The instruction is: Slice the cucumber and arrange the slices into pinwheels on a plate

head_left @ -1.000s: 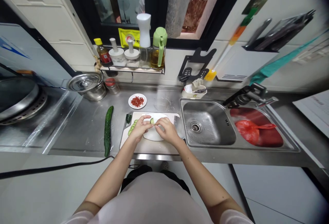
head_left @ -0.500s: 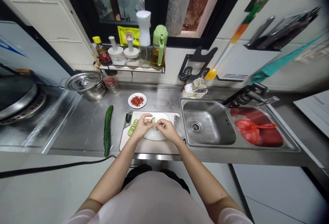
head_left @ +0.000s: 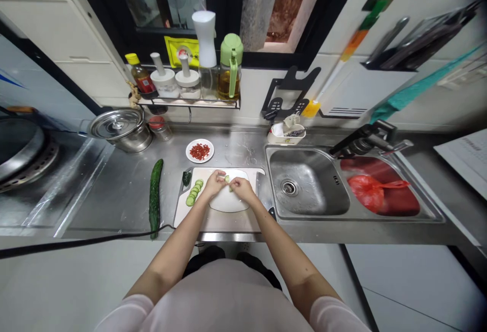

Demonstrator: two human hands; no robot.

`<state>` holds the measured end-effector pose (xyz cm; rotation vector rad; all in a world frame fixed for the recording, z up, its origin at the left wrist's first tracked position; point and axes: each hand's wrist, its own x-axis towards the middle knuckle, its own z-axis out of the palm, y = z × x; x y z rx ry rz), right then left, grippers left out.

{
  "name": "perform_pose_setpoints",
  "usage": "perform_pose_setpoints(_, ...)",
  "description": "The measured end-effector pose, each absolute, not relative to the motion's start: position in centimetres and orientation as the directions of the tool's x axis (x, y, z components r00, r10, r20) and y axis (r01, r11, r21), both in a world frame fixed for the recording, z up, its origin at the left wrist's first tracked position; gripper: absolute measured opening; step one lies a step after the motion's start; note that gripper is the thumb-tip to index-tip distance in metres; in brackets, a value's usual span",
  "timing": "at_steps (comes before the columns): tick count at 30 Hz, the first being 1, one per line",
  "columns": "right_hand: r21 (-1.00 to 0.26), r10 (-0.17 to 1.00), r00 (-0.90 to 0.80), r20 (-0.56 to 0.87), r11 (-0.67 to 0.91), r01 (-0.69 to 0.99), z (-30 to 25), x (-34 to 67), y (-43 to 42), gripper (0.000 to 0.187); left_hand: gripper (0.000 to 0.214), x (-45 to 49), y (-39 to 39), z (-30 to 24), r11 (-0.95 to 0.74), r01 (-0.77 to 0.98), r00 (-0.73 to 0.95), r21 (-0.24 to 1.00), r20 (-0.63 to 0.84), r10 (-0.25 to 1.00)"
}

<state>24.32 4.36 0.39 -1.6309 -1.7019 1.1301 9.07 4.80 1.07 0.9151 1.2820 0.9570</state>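
Note:
Over a white plate (head_left: 228, 203), my left hand (head_left: 215, 185) pinches a pale green cucumber slice (head_left: 227, 178) between thumb and fingertips. My right hand (head_left: 242, 190) is closed just to its right, fingertips at the slice's edge; a bit of green shows under them. The plate rests on a light cutting board (head_left: 198, 224). Left of my left hand, a row of overlapping cucumber slices (head_left: 194, 193) lies on the board, and a dark green cucumber end (head_left: 186, 178) sits at its upper left corner. A whole cucumber (head_left: 154, 197) lies on the steel counter farther left.
Behind the board is a small plate of chopped red pieces (head_left: 200, 151). A double sink (head_left: 308, 182) is at the right, with a red plastic bag (head_left: 367, 193) in its far basin. At the left stand a lidded steel pot (head_left: 131, 136) and a wok (head_left: 19, 144).
The camera view has shifted slightly, so the counter's things sit a little farther left. Both hands stay together above the plate, with the slice held in my left fingers.

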Motion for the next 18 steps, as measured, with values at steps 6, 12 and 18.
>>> perform_pose_setpoints(6,-0.749,0.976,-0.117,-0.184,-0.062,0.659,0.1,24.2,5.2,0.014,0.034,9.1,6.4,0.0,0.309,0.214,-0.010,0.927,-0.314,0.949)
perform_pose_setpoints(12,-0.555,0.974,-0.085,-0.211,-0.048,0.830,0.6,23.2,5.8,0.017,0.035,9.3,7.2,-0.3,0.163,0.556,0.009,0.815,-0.202,0.979)
perform_pose_setpoints(18,-0.317,0.961,-0.113,-0.252,0.029,0.948,1.3,23.1,5.2,0.024,0.034,9.1,7.1,0.3,0.009,0.726,0.089,0.688,-0.108,0.990)
